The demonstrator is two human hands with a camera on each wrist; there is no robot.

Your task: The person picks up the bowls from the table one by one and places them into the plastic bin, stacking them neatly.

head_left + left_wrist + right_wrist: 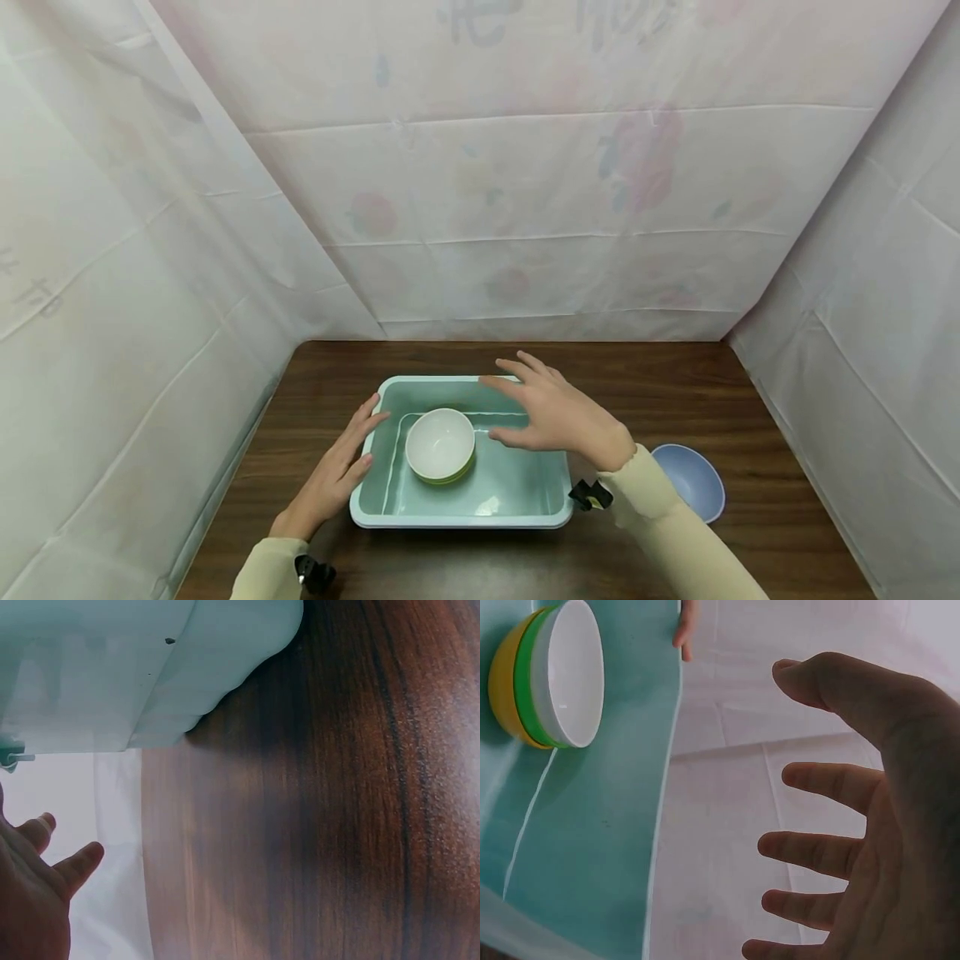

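Between two spread hands, left of centre inside the green basin: one upright stack of nested bowls.
Just off the thumb of the right hand, to its left and seemingly lower, with white bowl inside green bowl inside yellow bowl; round, so without a long axis, unlike the basin, longer from side to side. Rightward of the left hand, across the basin's left rim; which hand is nearer, cannot tell without clear height. On the right, aloft over the basin, back of the hand upward, fingers splayed, grasping nothing. On the left, fingers extended at the rim, likewise unburdened; whether touching it, cannot tell. Beyond the basin's right end, beside the right sleeve, a blue bowl on the table.
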